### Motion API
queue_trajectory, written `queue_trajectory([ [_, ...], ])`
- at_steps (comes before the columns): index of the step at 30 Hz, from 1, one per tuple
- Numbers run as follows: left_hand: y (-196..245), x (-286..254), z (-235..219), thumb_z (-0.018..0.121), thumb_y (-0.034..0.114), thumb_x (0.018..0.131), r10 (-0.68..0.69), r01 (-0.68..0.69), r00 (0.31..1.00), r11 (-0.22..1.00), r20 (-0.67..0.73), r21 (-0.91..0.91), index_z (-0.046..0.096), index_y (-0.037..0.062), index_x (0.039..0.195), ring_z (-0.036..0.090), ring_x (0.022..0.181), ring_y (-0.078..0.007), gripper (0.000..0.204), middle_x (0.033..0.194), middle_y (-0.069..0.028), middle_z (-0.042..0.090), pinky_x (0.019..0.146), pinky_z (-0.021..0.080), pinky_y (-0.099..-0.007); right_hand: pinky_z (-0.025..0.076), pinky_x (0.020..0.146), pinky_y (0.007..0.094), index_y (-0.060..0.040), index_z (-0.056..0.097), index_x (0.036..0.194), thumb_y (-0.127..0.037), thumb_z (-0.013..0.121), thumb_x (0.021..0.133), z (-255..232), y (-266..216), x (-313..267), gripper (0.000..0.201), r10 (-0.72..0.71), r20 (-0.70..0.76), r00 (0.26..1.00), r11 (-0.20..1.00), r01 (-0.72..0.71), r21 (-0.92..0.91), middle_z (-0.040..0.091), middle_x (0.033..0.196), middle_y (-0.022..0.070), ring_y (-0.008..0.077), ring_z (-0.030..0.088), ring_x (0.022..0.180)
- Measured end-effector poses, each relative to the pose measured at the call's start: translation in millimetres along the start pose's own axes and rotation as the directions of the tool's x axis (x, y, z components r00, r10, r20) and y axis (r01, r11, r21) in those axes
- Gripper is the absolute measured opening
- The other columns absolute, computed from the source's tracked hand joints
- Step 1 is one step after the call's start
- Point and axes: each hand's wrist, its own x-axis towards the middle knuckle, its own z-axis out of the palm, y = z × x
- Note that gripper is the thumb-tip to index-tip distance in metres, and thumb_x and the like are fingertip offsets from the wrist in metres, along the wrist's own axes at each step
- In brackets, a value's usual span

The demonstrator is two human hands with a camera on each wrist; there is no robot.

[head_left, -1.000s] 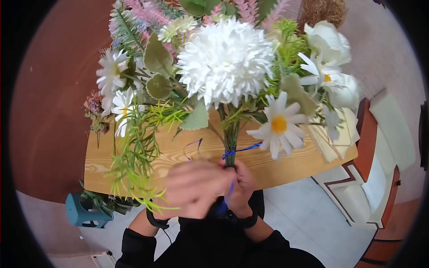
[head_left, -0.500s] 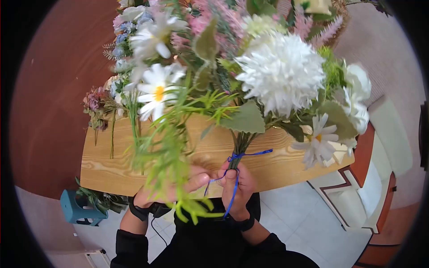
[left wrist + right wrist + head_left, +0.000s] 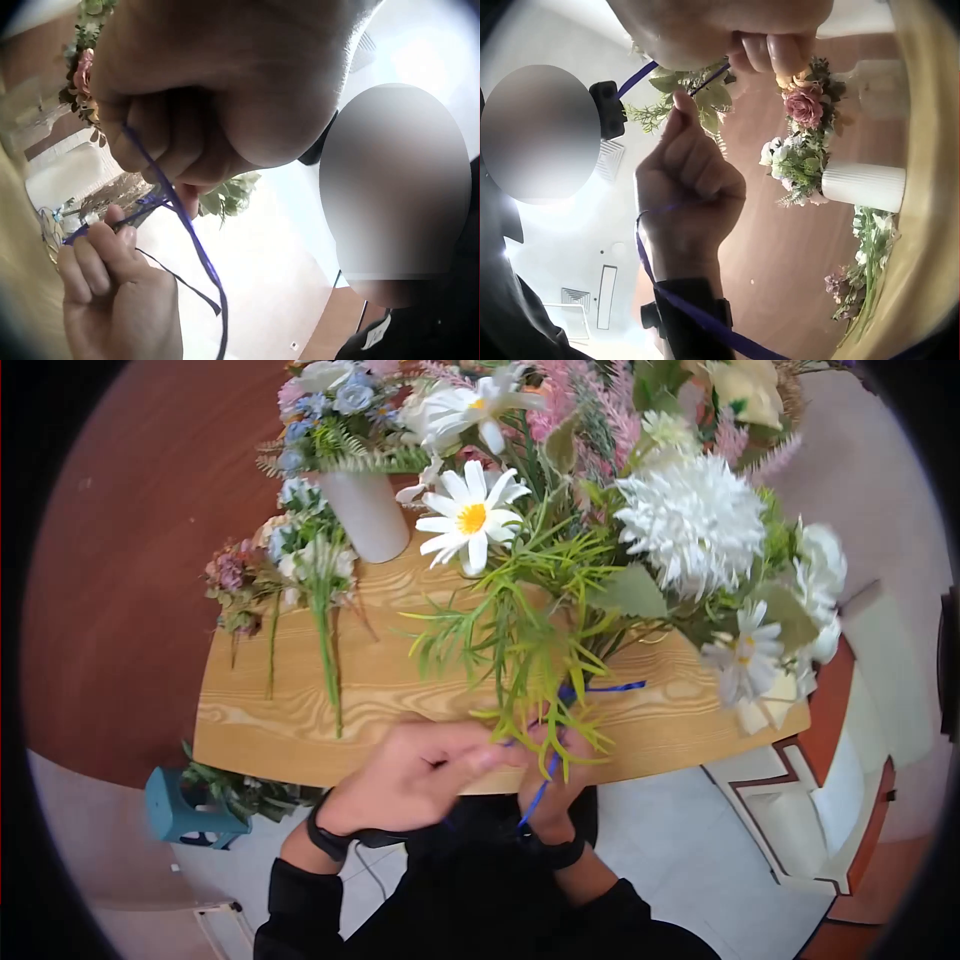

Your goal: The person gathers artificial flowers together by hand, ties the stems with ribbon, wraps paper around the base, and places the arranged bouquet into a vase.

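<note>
Pinching the blue ribbon (image 3: pixel 537 801) in a closed left grip (image 3: pixel 412 772); clasping the bouquet (image 3: pixel 690 525) low down, blooms rising beyond, in a curled right grip (image 3: pixel 563 784), above the near edge of the tabletop (image 3: pixel 385 680).

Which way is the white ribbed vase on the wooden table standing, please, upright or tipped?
Upright: the white ribbed vase stands base-down on the wooden table, with pale blue and white flowers above its top.

Bouquet stems (image 3: pixel 603 646) part. b/h green sprig (image 3: pixel 505 615)
</note>
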Motion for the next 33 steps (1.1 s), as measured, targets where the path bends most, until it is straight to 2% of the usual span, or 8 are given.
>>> queue_trajectory([
  [12,25.1,29.1,48.1,0.05,-0.001,0.069,0.302,-0.395,0.918,0.771,0.258,0.5,0.053,-0.0032,0.089,0.055,0.071,-0.0342,0.02,0.086,-0.0189,0.057,0.066,0.046,-0.0406,0.032,0.054,0.0182,-0.0006,0.051,0.098,-0.025,0.053,0.09,2.1,33.8,-31.3,0.026,0.452,0.033,0.892,0.852,-0.442,0.283,0.048,0.07,-0.0002,0.0048,0.043,0.061],
  [14,44.7,37.5,50.2,0.054,0.003,0.075,0.089,-0.343,0.802,0.879,0.591,0.332,0.049,-0.0039,0.109,0.052,0.094,-0.0339,0.035,0.102,-0.0173,0.054,0.08,0.042,-0.0366,0.032,0.054,0.0182,0.0006,0.05,0.098,-0.023,0.053,0.09,1.4,24.0,-27.4,0.025,0.443,0.136,0.886,0.853,-0.464,0.238,0.049,0.07,0.0005,0.0048,0.042,0.061],
  [20,26.8,-8.3,6.5,0.037,0.008,0.09,0.742,-0.508,0.308,0.658,0.596,-0.556,0.053,-0.0121,0.101,0.055,0.097,-0.0382,0.028,0.112,-0.0277,0.051,0.081,0.047,-0.0422,0.027,0.049,0.019,0.0021,0.053,0.089,-0.029,0.051,0.092,3.1,7.3,-7.4,0.032,0.393,0.244,0.887,0.848,-0.452,0.278,0.046,0.067,-0.002,0.004,0.036,0.055],
  [22,12.1,-16.0,-23.8,0.041,0.007,0.088,0.692,-0.491,0.565,0.72,0.45,-0.49,0.062,-0.0066,0.077,0.063,0.071,-0.0279,0.027,0.077,-0.0173,0.063,0.06,0.051,-0.0303,0.026,0.049,0.0191,0.0028,0.052,0.089,-0.026,0.051,0.092,-5.0,8.9,-4.4,0.029,0.38,0.289,0.879,0.834,-0.46,0.304,0.045,0.066,-0.0012,0.0044,0.036,0.055],
  [24,-2.8,-19.1,-16.3,0.052,0.016,0.085,0.042,-0.079,0.991,0.95,-0.127,-0.301,0.061,-0.001,0.07,0.062,0.069,-0.0211,0.025,0.075,-0.0116,0.065,0.063,0.049,-0.0256,0.026,0.049,0.0193,0.0036,0.052,0.09,-0.022,0.051,0.092,-7.1,-0.2,-6.6,0.026,0.395,0.406,0.824,0.751,-0.544,0.374,0.044,0.066,-0.0004,0.0051,0.037,0.056],
  [28,-99.3,14.9,-23.4,0.051,0.016,0.088,-0.026,0.036,0.984,0.998,-0.177,0.052,0.063,-0.0052,0.086,0.06,0.09,-0.022,0.025,0.096,-0.0174,0.062,0.079,0.047,-0.03,0.027,0.05,0.0199,0.0049,0.052,0.093,-0.021,0.052,0.091,-0.3,-18.6,-8.7,0.026,0.313,0.487,0.815,0.791,-0.508,0.342,0.044,0.072,0.0015,0.0068,0.038,0.059],
  [30,-124.9,30.1,-10.7,0.057,0.017,0.087,-0.23,0.353,0.936,0.573,0.268,-0.74,0.062,-0.0034,0.094,0.06,0.088,-0.0178,0.023,0.094,-0.014,0.063,0.076,0.047,-0.0277,0.03,0.05,0.0204,0.0052,0.052,0.093,-0.023,0.054,0.091,3.0,-16.3,-8.2,0.029,0.241,0.472,0.848,0.809,-0.444,0.385,0.046,0.077,0.0026,0.0078,0.04,0.06],
  [33,-74.5,50.2,0.7,0.06,0.018,0.086,-0.209,0.36,0.931,0.669,0.299,-0.65,0.058,-0.0025,0.095,0.059,0.086,-0.015,0.023,0.093,-0.0112,0.062,0.073,0.048,-0.026,0.032,0.051,0.0207,0.0056,0.052,0.093,-0.027,0.053,0.091,-2.1,-15.6,-10.2,0.032,0.224,0.548,0.806,0.808,-0.467,0.358,0.048,0.08,0.0046,0.0087,0.042,0.06],
])
